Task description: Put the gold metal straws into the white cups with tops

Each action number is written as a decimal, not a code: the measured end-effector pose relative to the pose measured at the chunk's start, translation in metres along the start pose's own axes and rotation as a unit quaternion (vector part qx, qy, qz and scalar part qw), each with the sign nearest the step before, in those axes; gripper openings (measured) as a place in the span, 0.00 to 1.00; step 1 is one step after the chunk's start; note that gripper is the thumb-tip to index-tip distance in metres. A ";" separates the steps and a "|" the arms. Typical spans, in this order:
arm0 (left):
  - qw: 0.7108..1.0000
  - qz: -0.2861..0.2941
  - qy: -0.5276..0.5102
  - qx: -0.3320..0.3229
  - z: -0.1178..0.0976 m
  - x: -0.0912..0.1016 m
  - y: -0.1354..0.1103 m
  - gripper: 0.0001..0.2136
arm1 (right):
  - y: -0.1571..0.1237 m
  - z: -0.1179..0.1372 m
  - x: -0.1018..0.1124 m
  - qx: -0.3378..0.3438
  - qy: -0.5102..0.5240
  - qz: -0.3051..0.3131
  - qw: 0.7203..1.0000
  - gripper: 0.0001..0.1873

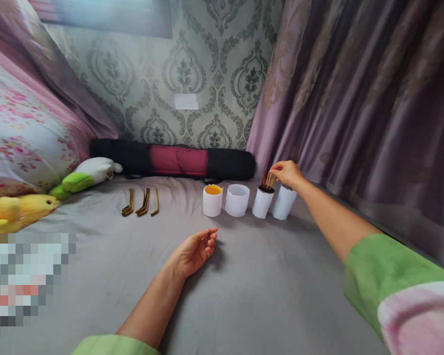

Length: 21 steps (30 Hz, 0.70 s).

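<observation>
My right hand (pixel 287 172) is above a white-wrapped cup (pixel 262 204), with thumb and fingers pinched on the top of a thin gold straw. Several such gold-brown straws (pixel 269 181) stand in that dark-mouthed cup. Partly behind my right wrist is another tall white cup (pixel 284 203). Palm turned sideways, my left hand (pixel 198 251) rests on the grey sheet with loosely curled fingers and nothing in it. Beyond it are a white cup with an orange inside (pixel 212 203) and a wide white cup (pixel 237 201). Bent gold straws lie in groups (pixel 143 202) to the left.
A black and maroon rolled bag (pixel 177 160) lies along the patterned wall. Yellow (pixel 25 209) and green-white (pixel 85 175) plush toys sit at the left, beside a floral cushion (pixel 25 118). Purple curtains (pixel 355 98) hang at the right. Grey sheet (pixel 266 291) covers the surface.
</observation>
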<state>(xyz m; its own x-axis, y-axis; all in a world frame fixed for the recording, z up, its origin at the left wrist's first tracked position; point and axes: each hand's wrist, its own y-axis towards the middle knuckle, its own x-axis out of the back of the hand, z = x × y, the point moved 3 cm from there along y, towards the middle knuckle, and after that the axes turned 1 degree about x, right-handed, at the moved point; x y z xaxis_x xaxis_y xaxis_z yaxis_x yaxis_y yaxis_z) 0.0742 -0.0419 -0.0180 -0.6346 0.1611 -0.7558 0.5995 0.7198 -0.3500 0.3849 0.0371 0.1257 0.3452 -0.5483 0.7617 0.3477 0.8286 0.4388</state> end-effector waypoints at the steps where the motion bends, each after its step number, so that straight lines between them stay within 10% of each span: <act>1: 1.000 0.001 0.000 0.000 0.000 0.000 0.000 0.06 | 0.001 0.000 0.000 -0.007 -0.002 -0.001 1.000 0.08; 21: 1.000 -0.003 0.001 0.000 0.000 -0.001 -0.001 0.06 | -0.012 0.014 0.013 -0.042 0.002 -0.006 0.999 0.11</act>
<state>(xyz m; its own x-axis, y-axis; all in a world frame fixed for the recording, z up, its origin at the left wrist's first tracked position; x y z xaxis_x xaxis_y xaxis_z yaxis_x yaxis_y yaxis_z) 0.0744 -0.0424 -0.0165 -0.6388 0.1586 -0.7529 0.5959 0.7210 -0.3537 0.3727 0.0220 0.1369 0.3447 -0.5587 0.7543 0.4233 0.8098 0.4064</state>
